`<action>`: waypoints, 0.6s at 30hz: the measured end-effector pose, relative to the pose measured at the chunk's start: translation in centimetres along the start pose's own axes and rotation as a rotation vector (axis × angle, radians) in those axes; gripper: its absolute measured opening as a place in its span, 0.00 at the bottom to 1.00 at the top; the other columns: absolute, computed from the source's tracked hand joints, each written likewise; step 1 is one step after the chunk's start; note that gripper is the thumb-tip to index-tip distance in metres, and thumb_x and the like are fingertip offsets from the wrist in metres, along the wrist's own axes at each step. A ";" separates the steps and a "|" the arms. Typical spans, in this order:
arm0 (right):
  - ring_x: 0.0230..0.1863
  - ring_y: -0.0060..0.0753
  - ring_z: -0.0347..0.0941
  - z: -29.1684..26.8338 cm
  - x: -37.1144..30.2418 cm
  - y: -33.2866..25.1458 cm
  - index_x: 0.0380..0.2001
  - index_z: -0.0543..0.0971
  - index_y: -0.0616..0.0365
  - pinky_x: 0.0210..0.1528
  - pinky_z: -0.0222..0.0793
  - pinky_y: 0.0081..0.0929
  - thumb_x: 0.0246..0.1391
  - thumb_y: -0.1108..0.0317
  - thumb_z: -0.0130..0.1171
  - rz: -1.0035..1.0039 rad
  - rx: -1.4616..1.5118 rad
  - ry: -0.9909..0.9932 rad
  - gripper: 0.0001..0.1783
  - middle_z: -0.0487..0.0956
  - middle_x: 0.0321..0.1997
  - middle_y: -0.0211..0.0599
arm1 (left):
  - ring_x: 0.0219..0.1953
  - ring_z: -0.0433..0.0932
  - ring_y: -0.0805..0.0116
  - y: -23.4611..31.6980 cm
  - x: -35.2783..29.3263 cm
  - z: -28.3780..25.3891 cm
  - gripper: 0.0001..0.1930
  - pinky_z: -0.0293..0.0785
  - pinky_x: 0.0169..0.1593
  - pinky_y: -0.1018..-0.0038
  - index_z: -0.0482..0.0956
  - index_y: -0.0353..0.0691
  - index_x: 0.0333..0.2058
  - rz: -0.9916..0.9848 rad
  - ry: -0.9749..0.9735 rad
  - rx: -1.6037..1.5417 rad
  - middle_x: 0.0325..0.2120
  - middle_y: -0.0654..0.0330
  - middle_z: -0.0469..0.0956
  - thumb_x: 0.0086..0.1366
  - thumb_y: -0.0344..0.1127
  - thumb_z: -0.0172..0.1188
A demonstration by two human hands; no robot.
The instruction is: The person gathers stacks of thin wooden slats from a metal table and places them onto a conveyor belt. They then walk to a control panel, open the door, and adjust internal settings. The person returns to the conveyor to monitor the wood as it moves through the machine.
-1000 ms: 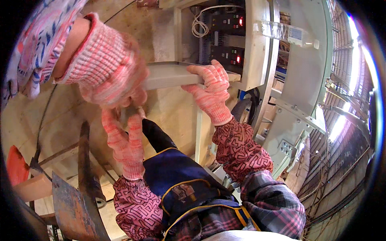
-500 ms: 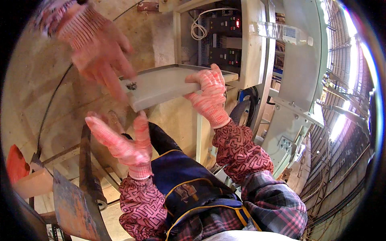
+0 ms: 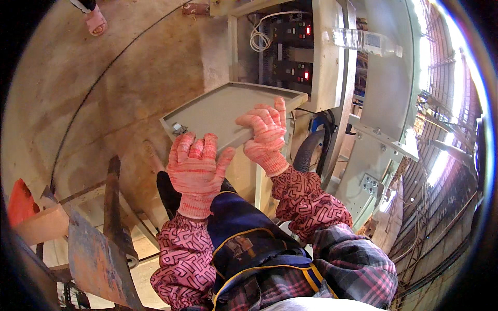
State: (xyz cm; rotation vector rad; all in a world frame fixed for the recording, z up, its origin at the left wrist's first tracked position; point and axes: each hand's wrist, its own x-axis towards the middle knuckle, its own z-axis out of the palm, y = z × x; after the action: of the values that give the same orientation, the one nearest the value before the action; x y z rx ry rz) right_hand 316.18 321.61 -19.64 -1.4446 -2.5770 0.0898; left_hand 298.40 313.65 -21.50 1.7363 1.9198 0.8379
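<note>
A grey metal cabinet door (image 3: 223, 106) lies swung out in front of me, its shallow inner side and raised rim showing. A small metal latch (image 3: 179, 127) sits near its left corner. My left hand (image 3: 194, 168), in a pink-and-white knitted glove, is at the near edge beside the latch, fingers stretched and thumb apart. At the same edge, farther right, is my right hand (image 3: 264, 137), gloved alike. One of its fingers points up and the others bend loosely over the door; how firmly it touches cannot be told.
Behind the door, the electrical cabinet (image 3: 327, 57) shows two dark control units with red displays and a coiled white cable (image 3: 258, 40). A clear plastic bottle (image 3: 365, 42) lies on the right. Rusty metal plate (image 3: 98, 254) stands lower left. A black cable (image 3: 104, 75) crosses the floor.
Another person's gloved hand has left the door's left corner; a foot now shows at top left. My left hand has moved up and right to the door edge; my right hand has shifted slightly nearer.
</note>
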 end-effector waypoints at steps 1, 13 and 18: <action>0.45 0.42 0.74 0.1 0.1 0.2 0.29 0.81 0.44 0.68 0.54 0.58 0.29 0.71 0.55 -0.014 -0.002 0.020 0.17 0.77 0.32 0.28 | 0.49 0.75 0.58 0.0 0.0 0.0 0.21 0.72 0.54 0.58 0.82 0.44 0.38 -0.011 0.006 -0.010 0.29 0.60 0.80 0.58 0.56 0.64; 0.45 0.41 0.74 0.4 0.3 -0.4 0.32 0.81 0.44 0.68 0.54 0.58 0.35 0.63 0.54 -0.017 -0.033 0.086 0.16 0.77 0.33 0.28 | 0.48 0.76 0.58 0.0 -0.1 0.3 0.13 0.75 0.48 0.59 0.82 0.46 0.31 -0.053 0.094 -0.023 0.24 0.63 0.77 0.58 0.49 0.66; 0.45 0.41 0.74 0.7 0.1 -0.2 0.33 0.82 0.44 0.68 0.54 0.58 0.37 0.60 0.53 -0.035 -0.063 0.099 0.16 0.77 0.33 0.28 | 0.50 0.75 0.57 -0.1 -0.6 0.6 0.12 0.75 0.47 0.58 0.81 0.47 0.31 -0.044 0.168 -0.024 0.26 0.63 0.76 0.58 0.48 0.67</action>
State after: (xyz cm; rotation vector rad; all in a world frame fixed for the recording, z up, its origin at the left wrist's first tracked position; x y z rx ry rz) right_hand 315.83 321.67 -20.29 -1.3870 -2.5456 -0.0661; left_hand 298.83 313.16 -22.07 1.6496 2.0374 1.0151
